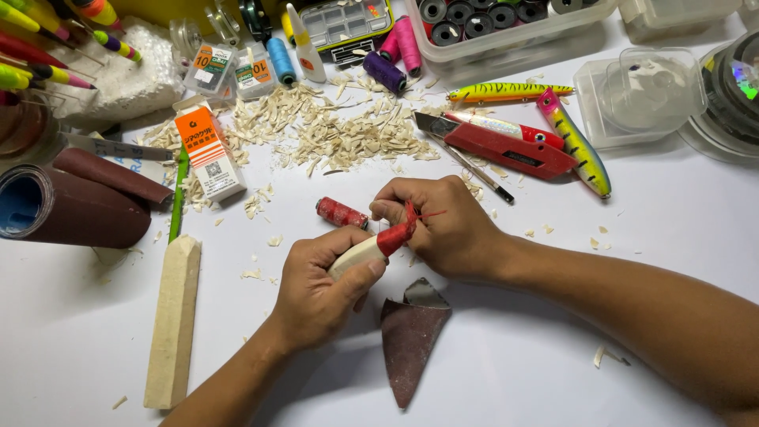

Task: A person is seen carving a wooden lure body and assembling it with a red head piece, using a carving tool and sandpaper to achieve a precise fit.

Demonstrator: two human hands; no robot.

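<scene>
The left hand (320,281) is clenching a small pale carved wooden lure body (360,255) low over the white tabletop (553,348), while the right hand (443,225) is pinching red thread (402,229) wrapped around its tip. The red thread spool (341,213) is lying just behind. Looks light, stiff and smooth, so probably slippery; I'd be gripping the thick middle, away from the thin thread.

Two bare forearms are seen, entering from the lower edge and the lower right corner. No sleeves are seen on the visible parts of either arm. The left hand (316,289) is located just left of the sandpaper scrap (411,336); the right hand (443,225) is located just above it. Short fingernails are seen. The fingers and wrists are shown bare.
</scene>
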